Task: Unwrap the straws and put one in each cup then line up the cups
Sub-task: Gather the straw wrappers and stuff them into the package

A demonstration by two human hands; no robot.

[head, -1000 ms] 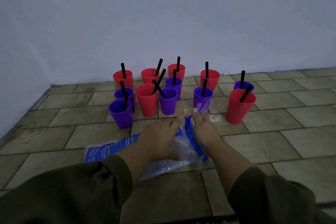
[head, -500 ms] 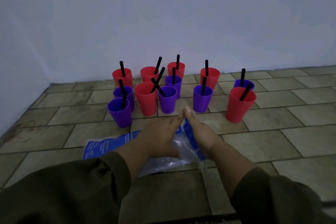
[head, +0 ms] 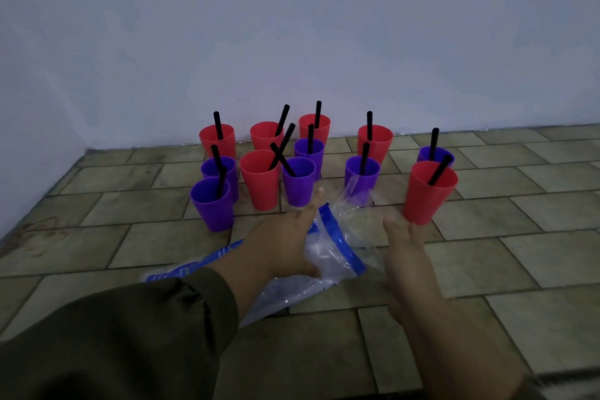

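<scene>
Several red and purple cups stand in a loose cluster on the tiled floor near the wall, each with a black straw in it. Nearest on the right is a red cup [head: 430, 190]; nearest on the left is a purple cup [head: 212, 203]. A clear plastic straw wrapper bag with blue print [head: 334, 247] lies on the floor in front of the cups. My left hand [head: 285, 242] lies over the bag with its fingers straight. My right hand [head: 404, 245] hovers with straight fingers just below the red cup, its fingertips close to the cup's base.
The pale wall [head: 292, 42] runs right behind the cups, and a side wall closes the left corner. Tiled floor [head: 519, 253] stretches to the right and toward me. My dark sleeves fill the lower part of the view.
My right hand has moved away from my left hand, to the right toward the near red cup. The bag's far end has lifted and unfolded. My left hand stays on the bag.
</scene>
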